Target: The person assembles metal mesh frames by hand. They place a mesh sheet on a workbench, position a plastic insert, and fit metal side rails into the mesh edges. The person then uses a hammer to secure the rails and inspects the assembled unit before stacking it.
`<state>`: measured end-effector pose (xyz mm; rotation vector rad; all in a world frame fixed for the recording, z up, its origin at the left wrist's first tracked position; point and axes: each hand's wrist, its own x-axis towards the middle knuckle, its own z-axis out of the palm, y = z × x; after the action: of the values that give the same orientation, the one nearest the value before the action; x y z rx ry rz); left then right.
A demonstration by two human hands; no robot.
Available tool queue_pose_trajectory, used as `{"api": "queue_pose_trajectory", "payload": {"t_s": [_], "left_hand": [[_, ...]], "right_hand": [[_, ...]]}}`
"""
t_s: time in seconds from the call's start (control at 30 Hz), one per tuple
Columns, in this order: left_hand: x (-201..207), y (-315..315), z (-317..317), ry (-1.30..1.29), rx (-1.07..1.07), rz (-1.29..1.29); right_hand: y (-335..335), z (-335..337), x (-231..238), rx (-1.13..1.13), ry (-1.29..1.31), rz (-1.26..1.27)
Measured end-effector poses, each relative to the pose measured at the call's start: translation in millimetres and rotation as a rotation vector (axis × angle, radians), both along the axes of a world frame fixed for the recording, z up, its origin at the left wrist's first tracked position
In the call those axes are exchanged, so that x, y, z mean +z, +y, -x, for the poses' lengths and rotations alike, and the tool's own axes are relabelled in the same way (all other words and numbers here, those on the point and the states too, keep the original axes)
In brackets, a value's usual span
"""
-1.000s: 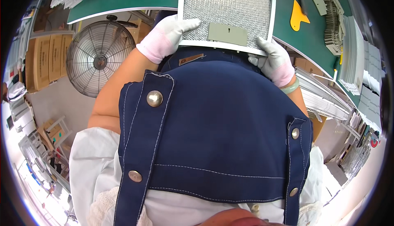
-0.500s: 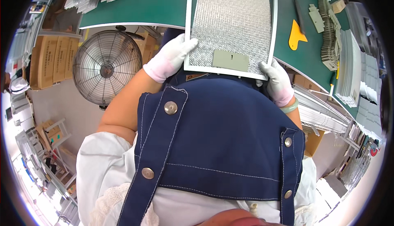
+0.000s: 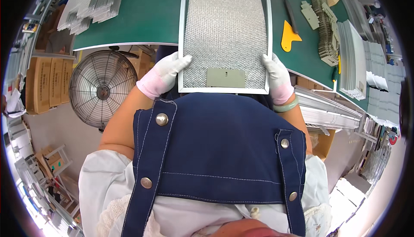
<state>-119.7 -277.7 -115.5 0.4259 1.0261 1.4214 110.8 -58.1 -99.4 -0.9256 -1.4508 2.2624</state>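
Note:
Between my hands a U-shaped white metal frame (image 3: 182,38) surrounds a silver mesh panel (image 3: 226,30), its near edge close to my apron. The frame's far side shows no crossbar. A flat grey-green plate (image 3: 225,78) with a small slot lies at the mesh's near end. My left hand (image 3: 169,70), in a white glove with a pink cuff, grips the left rail, thumb over the top. On the right rail my right hand (image 3: 277,75), gloved alike, is closed too, its thumb on the upper side. Fingers beneath the frame are hidden.
Mesh sheets (image 3: 97,4) are piled on the green table (image 3: 142,17) at far left. To the right lie a yellow scraper (image 3: 290,36), a hammer (image 3: 288,6), a row of grey-green plates (image 3: 326,34) and white frame strips (image 3: 351,60). A floor fan (image 3: 102,92) stands at left.
The frame and mesh sit nearer to me and straighter, and the mesh's far edge has come into view. My right hand has shifted from the near corner up along the right rail.

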Motion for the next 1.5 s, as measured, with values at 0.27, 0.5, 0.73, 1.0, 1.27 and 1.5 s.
{"api": "queue_pose_trajectory", "payload": {"t_s": [0.27,0.5,0.73,1.0,1.27,1.5], "left_hand": [[31.4,13.0,16.9,0.437,0.061,-0.002],[59.3,34.4,44.7,0.523,0.032,-0.027],[76.8,37.1,33.1,0.646,0.060,-0.113],[70.3,32.3,23.3,0.575,0.121,-0.132],[76.6,24.0,15.0,0.325,0.206,-0.193],[110.4,17.3,7.4,0.433,0.153,-0.247]], "right_hand": [[-1.5,-5.7,16.8,0.160,0.050,0.014],[-5.5,0.3,35.7,0.164,0.053,-0.090],[-5.2,-5.4,38.6,0.092,0.046,-0.261],[-1.1,5.6,55.7,-0.011,-0.035,-0.540],[5.0,15.0,84.0,0.071,0.051,-0.401],[16.0,8.9,67.1,-0.004,0.070,-0.483]]}}
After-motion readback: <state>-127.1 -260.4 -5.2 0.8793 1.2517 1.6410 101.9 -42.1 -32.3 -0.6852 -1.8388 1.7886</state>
